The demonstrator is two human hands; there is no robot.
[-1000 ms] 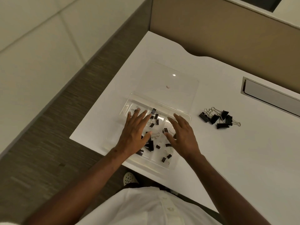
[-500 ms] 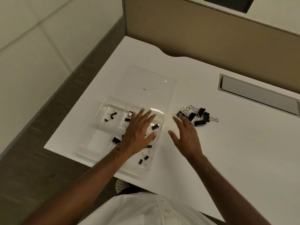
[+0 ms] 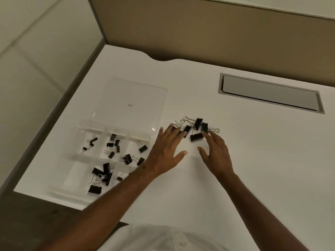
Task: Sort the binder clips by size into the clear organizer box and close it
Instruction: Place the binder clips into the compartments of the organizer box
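Both hands now off clear plastic organizer box (image 3: 116, 142); left hand (image 3: 165, 149) and right hand (image 3: 215, 151) spread, empty, fingertips at loose black metal binder clips (image 3: 196, 130) just ahead.

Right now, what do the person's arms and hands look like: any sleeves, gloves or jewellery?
Both forearms are bare up to the bottom edge of the picture, with no sleeves showing on them. The left hand and right hand wear no gloves, and no rings, watch or bracelet can be seen. At the bottom edge a white buttoned shirt covers the torso.

A white desk (image 3: 253, 160) with a grey recessed panel (image 3: 270, 94), perhaps a cable hatch.
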